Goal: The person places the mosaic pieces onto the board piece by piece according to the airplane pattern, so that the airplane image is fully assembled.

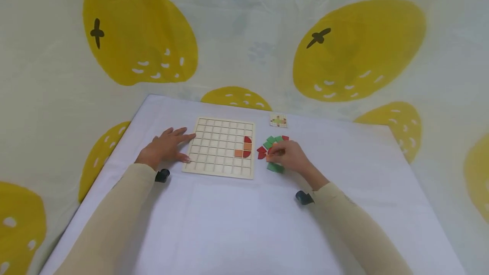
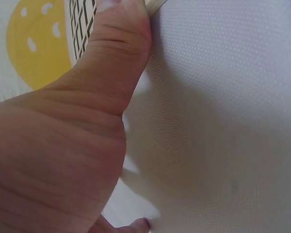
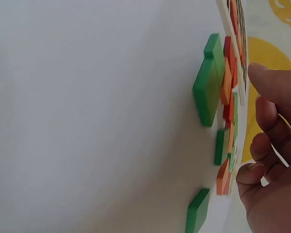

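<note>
My left hand (image 1: 164,145) lies spread at the left edge of a pale wooden grid board (image 1: 214,147), its thumb and a finger touching the rim. In the left wrist view the thumb (image 2: 119,53) presses at the board's edge. On the board's right side sit red quarter-round pieces (image 1: 247,154) and orange square pieces (image 1: 238,153). My right hand (image 1: 290,156) reaches into the loose pieces beside the board, fingers bent, with an orange piece (image 1: 269,158) at its fingertips. Whether it pinches that piece is hidden; the right wrist view shows curled fingers (image 3: 262,174) above the table.
Loose green pieces (image 1: 275,167) and red pieces (image 1: 261,152) lie right of the board. Behind them is a small pattern card (image 1: 278,120). A white cloth (image 1: 229,224) covers the table, and a curtain with yellow fruit prints (image 1: 359,50) hangs behind.
</note>
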A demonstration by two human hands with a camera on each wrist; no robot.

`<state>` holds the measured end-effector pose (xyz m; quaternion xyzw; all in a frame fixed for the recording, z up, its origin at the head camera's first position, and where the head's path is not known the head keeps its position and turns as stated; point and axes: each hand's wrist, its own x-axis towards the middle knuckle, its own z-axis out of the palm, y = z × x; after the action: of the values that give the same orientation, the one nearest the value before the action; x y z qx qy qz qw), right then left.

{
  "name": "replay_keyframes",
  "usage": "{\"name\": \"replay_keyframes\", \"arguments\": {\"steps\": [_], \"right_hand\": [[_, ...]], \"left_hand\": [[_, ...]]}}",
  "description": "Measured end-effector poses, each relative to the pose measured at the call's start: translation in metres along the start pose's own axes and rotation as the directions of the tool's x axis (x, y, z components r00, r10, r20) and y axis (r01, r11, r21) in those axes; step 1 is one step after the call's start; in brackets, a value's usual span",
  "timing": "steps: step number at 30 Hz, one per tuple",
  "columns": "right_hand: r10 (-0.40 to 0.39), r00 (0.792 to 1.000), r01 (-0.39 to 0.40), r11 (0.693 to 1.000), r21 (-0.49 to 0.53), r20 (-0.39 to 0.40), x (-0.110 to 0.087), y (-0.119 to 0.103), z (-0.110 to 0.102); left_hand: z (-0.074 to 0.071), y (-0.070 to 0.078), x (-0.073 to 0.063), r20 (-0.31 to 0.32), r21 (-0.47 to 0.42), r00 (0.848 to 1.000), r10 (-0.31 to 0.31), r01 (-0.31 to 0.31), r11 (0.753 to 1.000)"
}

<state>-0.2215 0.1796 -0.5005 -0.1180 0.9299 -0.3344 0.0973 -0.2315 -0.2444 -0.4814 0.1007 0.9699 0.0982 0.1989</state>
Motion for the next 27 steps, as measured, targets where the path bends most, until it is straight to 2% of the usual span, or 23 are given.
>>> {"name": "replay_keyframes", "arguments": {"steps": [2,8,18,27], "right_hand": [[0.01,1.0,-0.01,1.0,-0.013,0.002,-0.001,0.002,-0.001],[0.109,0.994,-0.109,0.994,-0.019,0.003,-0.002,0.004,-0.001],[0.073,0.997,-0.072,0.995,-0.062,0.014,0.002,0.006,0.008],[0.129,0.992,-0.129,0.99,-0.057,0.0,0.002,0.001,0.012]], "left_hand": [[0.0,-0.003,0.0,-0.004,-0.002,1.0,-0.001,0.001,1.0],[0.003,-0.008,0.002,-0.002,-0.013,1.0,-0.005,0.005,1.0],[0.002,-0.004,-0.002,0.002,-0.02,1.0,-0.001,0.001,1.0],[0.002,-0.003,0.0,0.001,-0.008,1.0,0.005,-0.005,1.0]]}}
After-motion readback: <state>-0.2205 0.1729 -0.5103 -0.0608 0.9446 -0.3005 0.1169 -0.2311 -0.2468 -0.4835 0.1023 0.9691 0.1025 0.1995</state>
